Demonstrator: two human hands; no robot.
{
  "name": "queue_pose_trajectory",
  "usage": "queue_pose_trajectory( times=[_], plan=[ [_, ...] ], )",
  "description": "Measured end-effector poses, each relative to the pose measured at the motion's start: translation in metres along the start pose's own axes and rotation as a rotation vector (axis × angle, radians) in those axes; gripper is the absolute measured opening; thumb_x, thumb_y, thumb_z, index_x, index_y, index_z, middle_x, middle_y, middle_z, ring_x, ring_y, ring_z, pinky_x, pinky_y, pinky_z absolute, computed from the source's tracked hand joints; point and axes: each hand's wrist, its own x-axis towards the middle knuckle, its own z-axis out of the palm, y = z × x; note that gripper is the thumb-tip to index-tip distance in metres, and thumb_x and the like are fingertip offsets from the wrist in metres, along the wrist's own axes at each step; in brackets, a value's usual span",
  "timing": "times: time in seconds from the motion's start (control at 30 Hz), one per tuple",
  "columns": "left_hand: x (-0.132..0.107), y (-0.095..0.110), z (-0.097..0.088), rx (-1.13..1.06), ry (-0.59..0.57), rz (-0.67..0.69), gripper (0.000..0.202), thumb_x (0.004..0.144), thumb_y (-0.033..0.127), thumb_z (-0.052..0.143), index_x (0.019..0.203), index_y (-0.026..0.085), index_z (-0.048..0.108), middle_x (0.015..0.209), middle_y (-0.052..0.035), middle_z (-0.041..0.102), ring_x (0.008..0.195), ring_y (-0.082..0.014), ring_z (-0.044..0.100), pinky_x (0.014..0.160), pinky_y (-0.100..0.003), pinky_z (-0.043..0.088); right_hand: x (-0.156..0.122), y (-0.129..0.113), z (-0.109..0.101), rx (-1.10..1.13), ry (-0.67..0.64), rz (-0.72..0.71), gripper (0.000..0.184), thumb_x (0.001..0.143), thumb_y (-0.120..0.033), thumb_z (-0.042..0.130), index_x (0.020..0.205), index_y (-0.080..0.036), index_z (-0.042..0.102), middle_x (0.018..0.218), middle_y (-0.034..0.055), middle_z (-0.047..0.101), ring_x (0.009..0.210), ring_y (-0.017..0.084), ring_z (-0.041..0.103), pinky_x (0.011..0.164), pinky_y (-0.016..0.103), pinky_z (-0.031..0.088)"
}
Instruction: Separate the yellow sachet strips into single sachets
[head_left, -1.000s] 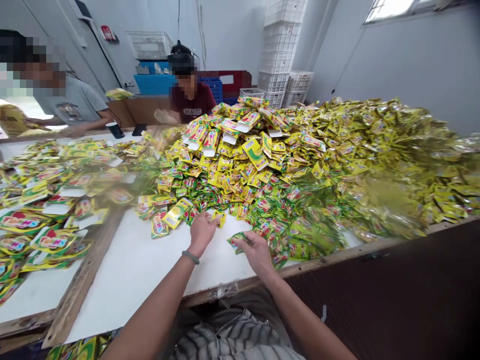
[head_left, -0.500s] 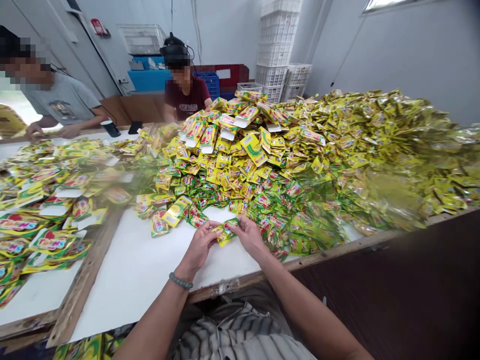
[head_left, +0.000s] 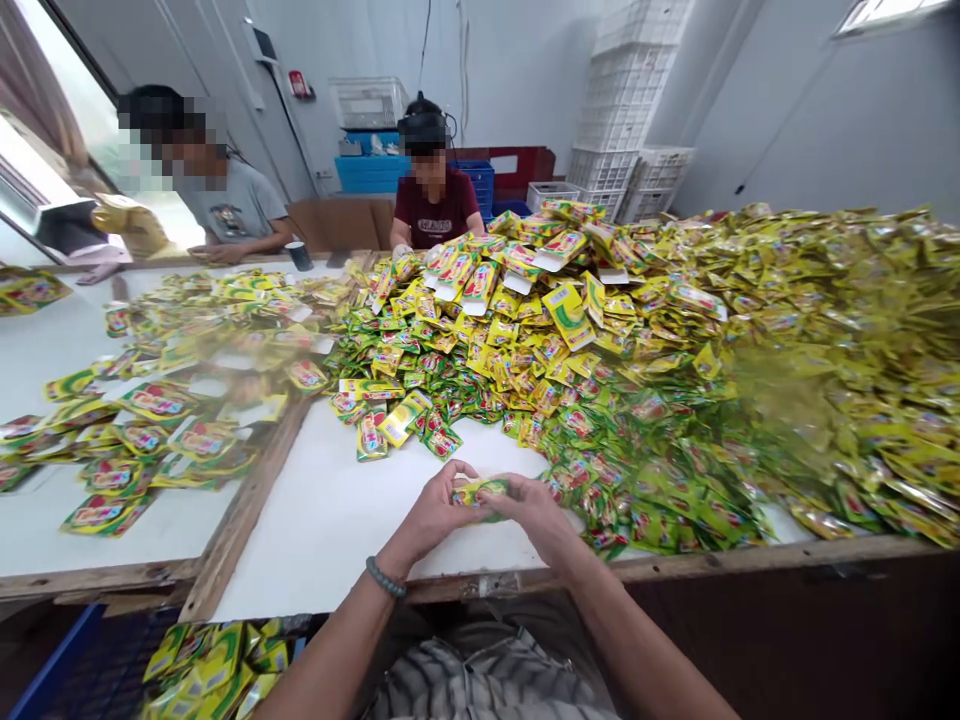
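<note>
Above the white tabletop (head_left: 322, 520), close to its front edge, I hold a small yellow-and-green printed packet (head_left: 477, 492) between both hands. My left hand (head_left: 439, 508) grips its left end, a bracelet on the wrist. My right hand (head_left: 538, 512) pinches the right end, with thumb and fingers closed on it. Just beyond my hands, a green sachet (head_left: 439, 436) and a yellow carton (head_left: 405, 418) lie on the table. To the right of my right hand spreads a heap of green sachets (head_left: 660, 510).
A large pile of yellow sachets (head_left: 847, 300) fills the right, with cartons (head_left: 480, 285) on top. A wooden divider (head_left: 247, 500) separates more cartons (head_left: 157, 400) at left. A blue crate (head_left: 67, 660) with yellow cartons (head_left: 217, 670) sits below. Two people (head_left: 435, 205) work across the table.
The view has swung left, bringing the crate below the table into sight. The packet has turned from slanted to nearly level, still in both hands.
</note>
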Motion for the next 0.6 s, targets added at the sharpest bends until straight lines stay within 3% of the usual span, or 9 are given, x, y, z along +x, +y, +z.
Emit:
queue_pose_trajectory(
  times=[0.13, 0.2, 0.27, 0.33, 0.37, 0.5, 0.6],
  plan=[
    [0.011, 0.011, -0.016, 0.378, 0.015, 0.043, 0.065, 0.066, 0.034, 0.077, 0.119, 0.02, 0.042, 0.087, -0.003, 0.068, 0.075, -0.0182, 0.063, 0.067, -0.029, 0.047, 0.002, 0.005, 0.003, -0.468, 0.181, -0.239, 0.017, 0.073, -0.033, 0.068, 0.074, -0.016, 0.066, 0.07, 0.0014, 0.064, 0.066, 0.015, 0.055, 0.063, 0.026, 0.043],
    [0.023, 0.025, -0.034, 0.717, 0.15, 0.135, 0.073, 0.066, 0.034, 0.077, 0.128, 0.02, 0.04, 0.104, -0.009, 0.066, 0.094, -0.024, 0.062, 0.08, -0.036, 0.048, 0.003, 0.009, 0.001, -0.592, 0.256, -0.343, 0.015, 0.077, -0.031, 0.062, 0.077, -0.016, 0.065, 0.075, 0.003, 0.064, 0.071, 0.016, 0.056, 0.065, 0.026, 0.043],
    [0.036, 0.041, -0.055, 1.128, 0.343, 0.186, 0.08, 0.066, 0.036, 0.077, 0.134, 0.018, 0.039, 0.128, -0.0163, 0.056, 0.119, -0.0314, 0.05, 0.097, -0.043, 0.04, 0.004, 0.014, -0.001, -0.653, 0.283, -0.4, 0.015, 0.08, -0.03, 0.059, 0.079, -0.017, 0.064, 0.077, 0.0039, 0.063, 0.073, 0.017, 0.057, 0.067, 0.027, 0.043],
    [0.046, 0.053, -0.075, 1.453, 0.428, 0.107, 0.09, 0.063, 0.036, 0.079, 0.139, 0.016, 0.035, 0.142, -0.0204, 0.043, 0.132, -0.0365, 0.035, 0.104, -0.047, 0.033, 0.005, 0.019, -0.002, -0.681, 0.278, -0.423, 0.015, 0.081, -0.03, 0.057, 0.079, -0.017, 0.063, 0.079, 0.0044, 0.063, 0.074, 0.017, 0.057, 0.068, 0.027, 0.043],
    [0.05, 0.056, -0.082, 1.547, 0.423, 0.043, 0.092, 0.063, 0.035, 0.08, 0.14, 0.015, 0.035, 0.142, -0.0216, 0.042, 0.133, -0.0377, 0.035, 0.103, -0.047, 0.033, 0.006, 0.021, -0.003, -0.686, 0.271, -0.428, 0.015, 0.082, -0.031, 0.057, 0.08, -0.017, 0.063, 0.08, 0.0045, 0.064, 0.074, 0.017, 0.057, 0.068, 0.026, 0.043],
    [0.05, 0.055, -0.094, 1.596, 0.379, -0.085, 0.065, 0.077, 0.022, 0.063, 0.137, 0.012, 0.04, 0.112, -0.0206, 0.063, 0.108, -0.0348, 0.058, 0.088, -0.043, 0.044, 0.008, 0.022, -0.003, -0.66, 0.254, -0.352, 0.019, 0.084, -0.035, 0.054, 0.083, -0.018, 0.062, 0.074, 0.0019, 0.064, 0.068, 0.016, 0.057, 0.063, 0.024, 0.042],
    [0.042, 0.045, -0.089, 1.542, 0.39, -0.091, 0.054, 0.078, 0.017, 0.054, 0.131, 0.012, 0.047, 0.11, -0.0208, 0.063, 0.106, -0.0349, 0.059, 0.087, -0.043, 0.044, 0.009, 0.02, -0.002, -0.677, 0.272, -0.284, 0.022, 0.082, -0.038, 0.057, 0.081, -0.017, 0.063, 0.07, 0.0012, 0.065, 0.066, 0.016, 0.057, 0.062, 0.024, 0.041]
  ],
)
